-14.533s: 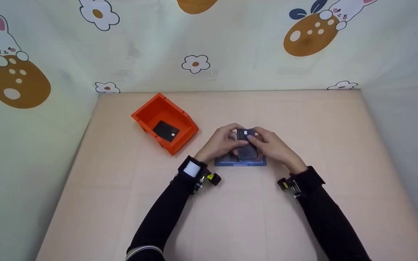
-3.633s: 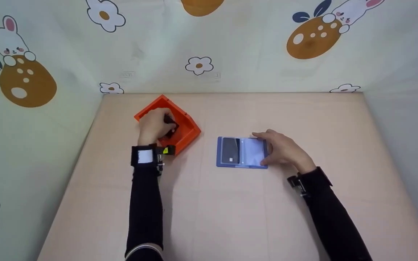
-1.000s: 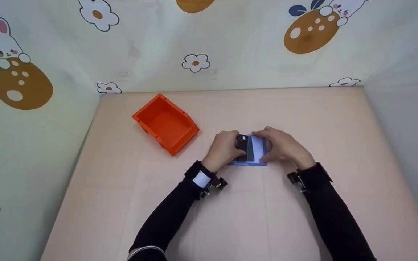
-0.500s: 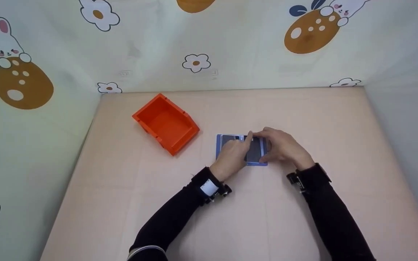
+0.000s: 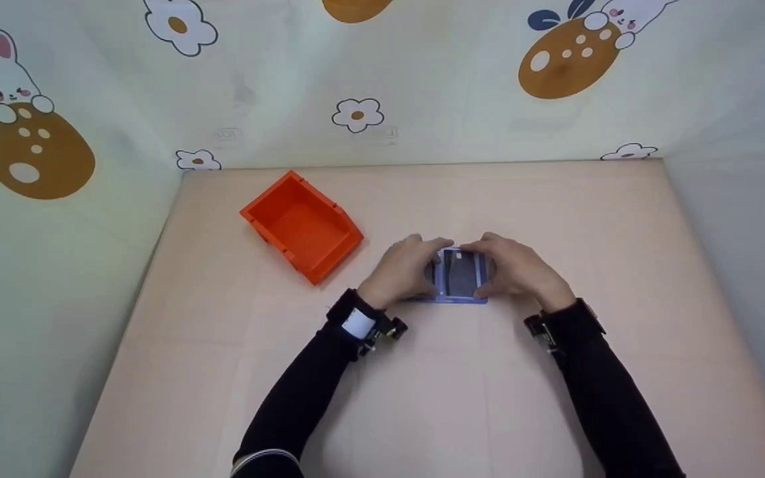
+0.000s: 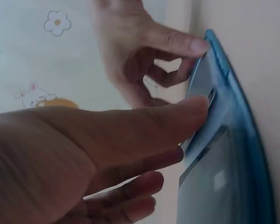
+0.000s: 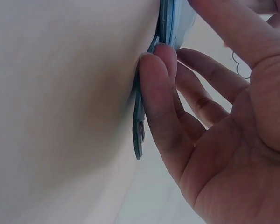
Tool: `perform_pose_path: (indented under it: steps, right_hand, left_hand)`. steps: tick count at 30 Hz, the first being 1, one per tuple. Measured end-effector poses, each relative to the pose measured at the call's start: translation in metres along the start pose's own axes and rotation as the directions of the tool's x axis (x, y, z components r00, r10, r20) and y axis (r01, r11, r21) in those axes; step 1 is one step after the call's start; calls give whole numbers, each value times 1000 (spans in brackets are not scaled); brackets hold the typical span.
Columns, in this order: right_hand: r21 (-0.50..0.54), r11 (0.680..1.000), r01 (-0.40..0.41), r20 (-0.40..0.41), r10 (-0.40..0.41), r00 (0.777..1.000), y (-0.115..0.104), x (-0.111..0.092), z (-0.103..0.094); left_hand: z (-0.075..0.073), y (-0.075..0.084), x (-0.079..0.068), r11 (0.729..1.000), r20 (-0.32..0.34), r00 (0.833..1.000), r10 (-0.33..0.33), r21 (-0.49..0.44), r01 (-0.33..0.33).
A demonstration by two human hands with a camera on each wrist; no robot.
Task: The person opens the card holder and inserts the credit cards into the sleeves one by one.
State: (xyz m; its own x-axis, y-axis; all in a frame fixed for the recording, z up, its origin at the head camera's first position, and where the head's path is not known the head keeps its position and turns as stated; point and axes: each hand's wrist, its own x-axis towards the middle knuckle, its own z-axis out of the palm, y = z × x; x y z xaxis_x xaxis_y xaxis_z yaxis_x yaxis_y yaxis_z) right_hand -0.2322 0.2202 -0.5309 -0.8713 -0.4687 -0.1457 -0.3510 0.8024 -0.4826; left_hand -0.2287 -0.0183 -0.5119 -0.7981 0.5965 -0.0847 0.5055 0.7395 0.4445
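Note:
A blue card holder [image 5: 460, 301] lies spread on the table with clear sleeves. One dark card [image 5: 463, 273] shows through its right-hand sleeve. Another card [image 6: 205, 182] sits under the clear plastic on the near side in the left wrist view. My left hand [image 5: 401, 269] spans the holder's left part, thumb at the lower edge and index finger at the upper, covering most of that half. At the right edge my right hand [image 5: 520, 273] grips the holder. In the right wrist view, its thumb [image 7: 156, 86] presses on the holder beside a strap with a round snap [image 7: 141, 130].
An orange bin [image 5: 316, 269] stands behind and to the left of the hands. The pale tabletop [image 5: 416, 398] meets a patterned cloth wall [image 5: 276, 86] at the back, with more cloth along both sides.
The dark card carried from the bin by my left hand has gone into the right-hand sleeve. My left hand has since shifted left off it. The right hand stays at the holder's edge.

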Motion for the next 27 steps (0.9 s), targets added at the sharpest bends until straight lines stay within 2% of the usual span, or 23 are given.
perform_pose_path:
  steps: [3,6,9,14,21,27]
  right_hand:
    - [-17,1000,-10,2,10,1000,0,0,0]
    - [-29,999,-19,-3,19,1000,0,0,1]
    - [-31,999,-23,-12,23,1000,2,0,0]
    - [-30,999,-33,-12,33,999,1,0,-1]
    - [-32,997,-65,10,65,998,0,2,-1]
    - [-29,998,-57,3,57,998,2,2,-1]
  left_hand:
    - [-10,-14,-3,996,75,995,-70,64,65]
    - [-16,-25,-6,987,163,975,-149,91,135]
    - [-17,-30,-7,980,181,965,-190,103,173]
    - [-15,-32,-7,974,163,967,-197,146,174]
    - [-16,-26,-6,963,188,961,-204,217,162]
    - [-16,-21,-5,945,207,956,-209,296,142]
